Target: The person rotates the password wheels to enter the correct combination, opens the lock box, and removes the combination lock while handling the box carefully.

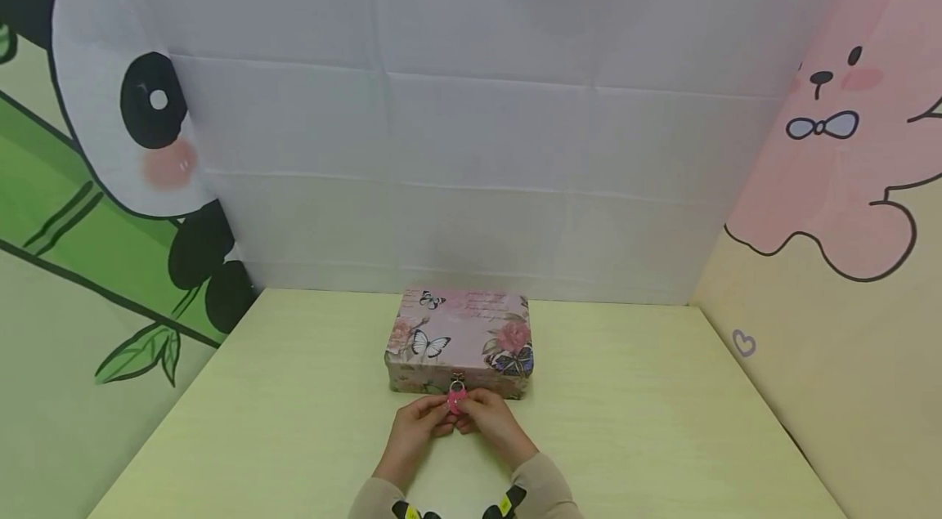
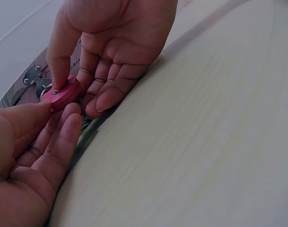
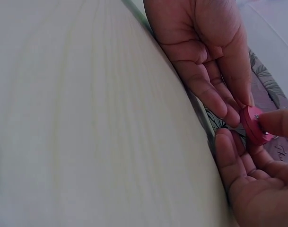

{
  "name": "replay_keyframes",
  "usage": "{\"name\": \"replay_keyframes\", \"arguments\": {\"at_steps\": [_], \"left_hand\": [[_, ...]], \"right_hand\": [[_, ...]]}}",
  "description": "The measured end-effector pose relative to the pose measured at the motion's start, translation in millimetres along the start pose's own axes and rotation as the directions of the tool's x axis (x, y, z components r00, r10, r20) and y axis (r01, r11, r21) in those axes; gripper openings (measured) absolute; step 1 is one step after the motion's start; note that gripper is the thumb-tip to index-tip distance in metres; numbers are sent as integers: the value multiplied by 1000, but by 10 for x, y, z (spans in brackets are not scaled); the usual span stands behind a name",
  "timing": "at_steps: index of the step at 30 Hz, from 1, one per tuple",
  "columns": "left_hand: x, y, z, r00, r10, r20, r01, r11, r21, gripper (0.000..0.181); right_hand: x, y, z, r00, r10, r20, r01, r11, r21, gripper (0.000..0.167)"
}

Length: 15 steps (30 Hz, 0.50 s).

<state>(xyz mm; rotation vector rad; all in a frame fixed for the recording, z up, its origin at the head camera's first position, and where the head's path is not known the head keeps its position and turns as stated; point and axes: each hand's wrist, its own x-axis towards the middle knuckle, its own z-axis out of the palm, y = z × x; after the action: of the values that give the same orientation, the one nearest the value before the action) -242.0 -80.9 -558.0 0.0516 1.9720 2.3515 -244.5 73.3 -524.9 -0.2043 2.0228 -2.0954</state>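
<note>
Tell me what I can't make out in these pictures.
Contents of the pink, butterfly-printed rectangular box: hidden by its closed lid, head view.
Dark markings on the small pink padlock: too small, left wrist view; partly covered by the right hand, right wrist view.
Lettering on the lid: too small and blurred, head view.
Rest of the beige sleeves: cut off by the bottom edge, head view.

L forearm (image 1: pixel 374 500) & R forearm (image 1: pixel 548 486), both beige-sleeved, angle inward from the near side of the pink padlock (image 1: pixel 458 401); L hand (image 1: pixel 417 422) pinches at the padlock's L edge, thumb (image 2: pixel 30 115) against it, fingers curled nearby; R hand (image 1: pixel 493 421) grips from its R side, thumb on its face, fingers curled beneath; both hands' lower fingertips just apart, nr. the padlock.
</note>
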Motion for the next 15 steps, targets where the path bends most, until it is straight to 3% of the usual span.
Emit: {"name": "replay_keyframes", "arguments": {"at_steps": [4, 9, 15], "left_hand": [[-9, 9, 7, 1000, -7, -5, 7, 1000, -1, 28], [-30, 17, 11, 1000, -12, -9, 12, 1000, 0, 28], [-27, 37, 13, 1000, -25, -10, 26, 1000, 3, 29]], "right_hand": [[-55, -84, 9, 1000, -8, 17, 8, 1000, 4, 19], [73, 144, -26, 1000, -5, 24, 6, 1000, -19, 21], [79, 135, -27, 1000, 0, 23, 0, 1000, -31, 23]]}}
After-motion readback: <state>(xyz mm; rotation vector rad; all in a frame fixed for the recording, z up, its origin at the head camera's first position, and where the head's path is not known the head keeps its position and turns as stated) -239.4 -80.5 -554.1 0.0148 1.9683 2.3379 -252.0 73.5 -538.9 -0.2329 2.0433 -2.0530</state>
